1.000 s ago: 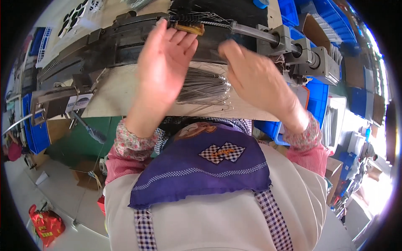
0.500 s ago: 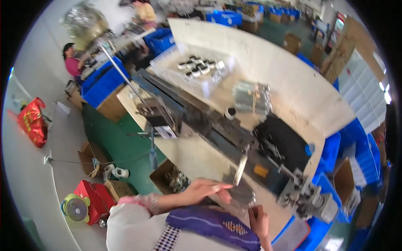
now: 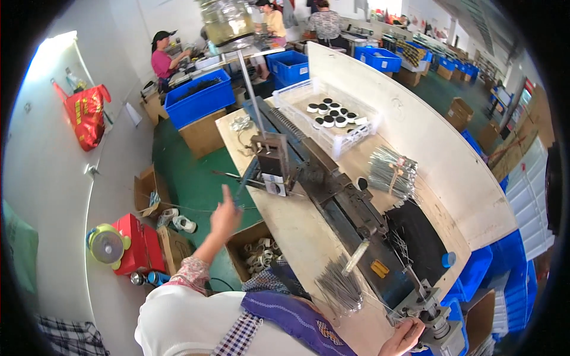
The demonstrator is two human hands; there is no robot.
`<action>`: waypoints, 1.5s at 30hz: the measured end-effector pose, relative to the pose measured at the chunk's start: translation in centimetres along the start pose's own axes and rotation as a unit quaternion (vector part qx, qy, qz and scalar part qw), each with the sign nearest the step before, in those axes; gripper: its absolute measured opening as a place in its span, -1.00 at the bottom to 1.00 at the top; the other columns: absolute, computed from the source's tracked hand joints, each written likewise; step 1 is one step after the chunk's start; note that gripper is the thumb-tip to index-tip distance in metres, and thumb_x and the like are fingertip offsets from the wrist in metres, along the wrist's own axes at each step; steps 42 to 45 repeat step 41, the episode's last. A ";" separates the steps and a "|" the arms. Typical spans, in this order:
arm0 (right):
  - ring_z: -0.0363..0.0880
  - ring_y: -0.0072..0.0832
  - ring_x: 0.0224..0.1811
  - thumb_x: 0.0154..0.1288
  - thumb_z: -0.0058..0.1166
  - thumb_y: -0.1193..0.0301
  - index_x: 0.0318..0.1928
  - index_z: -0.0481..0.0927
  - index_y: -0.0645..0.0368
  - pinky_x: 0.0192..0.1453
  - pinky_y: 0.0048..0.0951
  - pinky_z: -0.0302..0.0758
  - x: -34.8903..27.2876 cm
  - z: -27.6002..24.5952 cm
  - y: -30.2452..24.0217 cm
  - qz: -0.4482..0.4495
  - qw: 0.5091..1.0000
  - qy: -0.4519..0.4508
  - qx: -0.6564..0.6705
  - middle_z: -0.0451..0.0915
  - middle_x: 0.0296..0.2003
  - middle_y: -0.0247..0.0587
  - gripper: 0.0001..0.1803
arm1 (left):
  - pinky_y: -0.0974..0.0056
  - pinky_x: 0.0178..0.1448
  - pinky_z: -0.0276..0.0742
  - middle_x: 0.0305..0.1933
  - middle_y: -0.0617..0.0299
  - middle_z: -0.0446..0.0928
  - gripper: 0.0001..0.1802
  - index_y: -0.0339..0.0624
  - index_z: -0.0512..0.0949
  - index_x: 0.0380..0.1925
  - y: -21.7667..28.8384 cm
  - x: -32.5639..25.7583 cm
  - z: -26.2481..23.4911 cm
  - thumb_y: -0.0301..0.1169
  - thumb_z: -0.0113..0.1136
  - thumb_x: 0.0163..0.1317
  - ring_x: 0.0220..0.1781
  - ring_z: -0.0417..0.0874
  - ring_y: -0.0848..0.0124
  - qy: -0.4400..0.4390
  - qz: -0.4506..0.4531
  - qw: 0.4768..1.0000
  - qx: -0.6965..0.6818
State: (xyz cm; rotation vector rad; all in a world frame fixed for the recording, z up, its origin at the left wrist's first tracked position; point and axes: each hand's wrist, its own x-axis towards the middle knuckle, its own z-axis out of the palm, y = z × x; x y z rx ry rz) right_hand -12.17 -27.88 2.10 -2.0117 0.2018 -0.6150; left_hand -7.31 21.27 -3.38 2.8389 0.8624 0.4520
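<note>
My left hand point(image 3: 225, 216) is raised over the table's left edge, blurred, its index finger stretched out beside the blue lever point(image 3: 247, 173) of a long bench machine point(image 3: 320, 169); nothing shows in it. Low at the right, my right hand point(image 3: 404, 337) has thumb and fingers pinched together beside the metal clamp mechanism point(image 3: 438, 320) at the machine's near end. What the pinch holds, if anything, I cannot make out; a thin line runs toward it. Between my hands, a loose bundle of thin metal rods point(image 3: 339, 291) lies on the table.
A tied rod bundle point(image 3: 392, 172) and a clear crate point(image 3: 335, 142) of black-and-white round pieces stand beyond the machine. Below the left edge is a cardboard box point(image 3: 238, 242) of white rings. A curved white board point(image 3: 404, 107) borders the far side. Co-workers sit farther back.
My left hand has swung left and away from the near rods toward the lever. My right hand has shifted right, to the clamp mechanism. The whole view has tilted up and turned.
</note>
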 end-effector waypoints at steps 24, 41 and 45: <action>0.53 -0.17 -0.23 0.01 0.07 0.65 -0.19 0.59 0.26 -0.21 -0.23 0.53 11.0 7.5 -3.8 -0.345 0.886 -0.204 -0.233 0.52 -0.31 -0.12 -0.72 | 0.43 -0.58 0.13 -0.60 0.43 0.24 -0.71 -0.07 0.43 -0.39 24.7 -10.7 -3.7 -0.19 -0.11 0.45 -0.64 0.19 0.59 -0.599 -0.086 0.453 -0.655; 0.56 -0.19 -0.04 0.06 0.16 0.49 -0.25 0.60 0.17 -0.12 -0.32 0.58 16.3 11.6 -2.1 -0.226 0.827 -0.314 -0.407 0.53 -0.29 -0.11 -0.81 | 0.23 -0.39 0.45 -0.57 0.12 0.57 -0.67 -0.32 0.47 -0.62 22.3 -4.7 -5.0 -0.33 0.16 0.25 -0.53 0.52 0.27 -0.496 0.509 0.580 -0.399; 0.56 -0.19 -0.04 0.06 0.16 0.49 -0.25 0.60 0.17 -0.12 -0.32 0.58 16.3 11.6 -2.1 -0.226 0.827 -0.314 -0.407 0.53 -0.29 -0.11 -0.81 | 0.23 -0.39 0.45 -0.57 0.12 0.57 -0.67 -0.32 0.47 -0.62 22.3 -4.7 -5.0 -0.33 0.16 0.25 -0.53 0.52 0.27 -0.496 0.509 0.580 -0.399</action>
